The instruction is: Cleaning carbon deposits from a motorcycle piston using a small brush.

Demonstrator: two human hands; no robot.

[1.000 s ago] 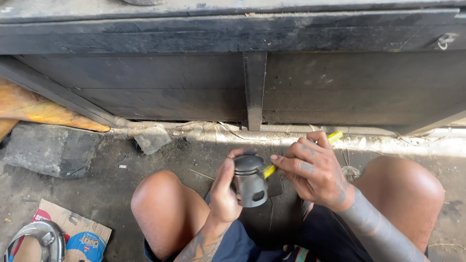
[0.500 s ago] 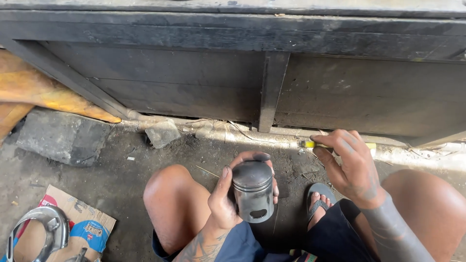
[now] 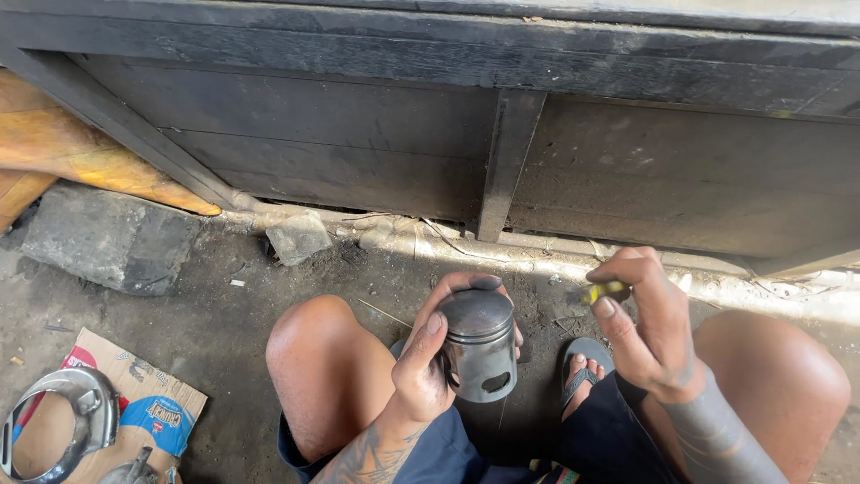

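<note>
My right hand (image 3: 647,327) has drawn up and away from the piston (image 3: 480,343), pinching a small yellow-handled tool (image 3: 604,291), while my left hand (image 3: 430,367) wraps the upright piston between my knees.

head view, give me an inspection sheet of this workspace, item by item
surface: bare, dirty ground, grit and small debris
job's things: grey metal piston, upright, dome on top, hole in its side; small yellow tool, only partly showing
clutter: flattened cardboard at lower left with a metal ring part on it; stone block; small stone
grippers: left hand wrapped around the piston; right hand raised beside it, fingers pinching the yellow tool
cables: nothing seen
surroundings: dark wooden panel with an upright post; orange wood at left; the person squats, bare knees, sandal on one foot
</note>
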